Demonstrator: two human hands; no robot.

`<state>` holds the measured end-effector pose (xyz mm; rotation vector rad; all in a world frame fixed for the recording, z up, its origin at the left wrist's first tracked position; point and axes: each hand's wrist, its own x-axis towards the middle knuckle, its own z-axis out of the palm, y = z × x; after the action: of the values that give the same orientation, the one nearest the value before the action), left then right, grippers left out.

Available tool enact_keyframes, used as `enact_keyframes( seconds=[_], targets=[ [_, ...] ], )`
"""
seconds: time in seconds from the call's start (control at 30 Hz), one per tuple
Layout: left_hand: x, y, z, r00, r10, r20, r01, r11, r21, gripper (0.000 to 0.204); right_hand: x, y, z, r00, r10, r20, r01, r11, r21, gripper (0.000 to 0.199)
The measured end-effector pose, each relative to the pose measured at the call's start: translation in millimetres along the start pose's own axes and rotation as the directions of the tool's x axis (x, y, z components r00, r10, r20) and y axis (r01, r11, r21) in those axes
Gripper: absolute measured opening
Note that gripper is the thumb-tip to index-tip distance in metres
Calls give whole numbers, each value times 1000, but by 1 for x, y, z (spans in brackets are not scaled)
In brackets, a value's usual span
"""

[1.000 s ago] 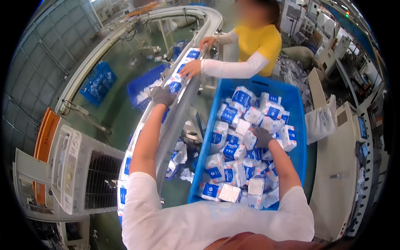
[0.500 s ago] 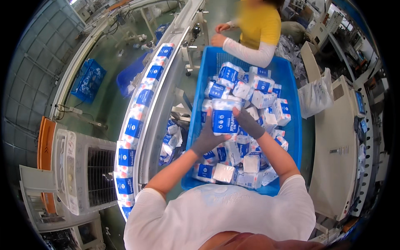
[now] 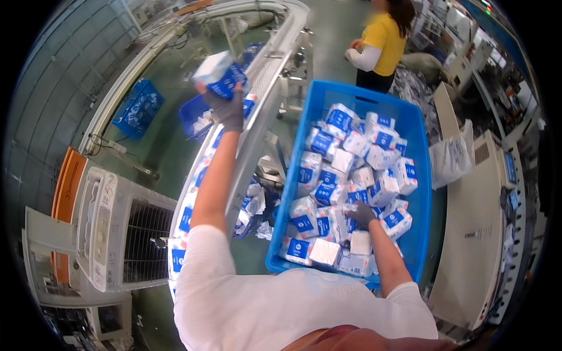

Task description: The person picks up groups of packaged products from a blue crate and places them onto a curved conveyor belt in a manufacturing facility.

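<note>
My left hand (image 3: 227, 111), in a grey glove, holds a white and blue tissue pack (image 3: 215, 75) up over the conveyor, gripping its lower side. Beneath it, a row of similar packs (image 3: 186, 219) runs along the conveyor (image 3: 234, 169), partly hidden by my left forearm. My right hand (image 3: 362, 215), also gloved in grey, reaches down among the loose tissue packs (image 3: 328, 193) in a large blue bin (image 3: 425, 199). Its fingers are stretched out against the packs there, and their tips are partly lost among them.
Beyond the bin stands a person in yellow (image 3: 383, 47). On the floor left of the conveyor are a blue crate (image 3: 139, 111) and another blue basket (image 3: 193, 114). A white machine with a grille (image 3: 126, 231) stands at the left, a beige cabinet (image 3: 468, 228) at the right.
My left hand has carried a pack from above the bin leftward and forward over the conveyor. My right hand has let go and lowered into the bin. The person in yellow has moved back from the bin.
</note>
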<state>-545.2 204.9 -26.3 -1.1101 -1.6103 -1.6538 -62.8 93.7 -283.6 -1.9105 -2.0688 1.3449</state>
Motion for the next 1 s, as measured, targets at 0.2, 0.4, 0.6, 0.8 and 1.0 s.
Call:
enact_keyframes(
  seconds=[0.2, 0.4, 0.6, 0.8, 1.0],
  targets=[
    [-3, -55, 34, 847, -81, 525, -30, 979, 200, 106, -55, -48, -12, 809, -143, -570, 160, 987, -20, 75],
    [18, -29, 64, 960, 208, 189, -207, 978, -24, 99, -76, -90, -69, 595, 97, -798, 554, 670, 494, 65],
    [-9, -124, 59, 477, -358, 803, -132, 874, 468, 100, -99, -138, -52, 815, 153, -559, 552, 92, 829, 55],
    [-49, 38, -19, 172, 62, 983, 216, 971, -98, 41, -126, -162, -73, 748, 213, -629, 573, 272, 773, 50],
    [-103, 161, -105, -97, 475, 875, 723, 637, -266, 111, -140, -238, -87, 630, -188, -753, 705, 544, 454, 45]
  ],
)
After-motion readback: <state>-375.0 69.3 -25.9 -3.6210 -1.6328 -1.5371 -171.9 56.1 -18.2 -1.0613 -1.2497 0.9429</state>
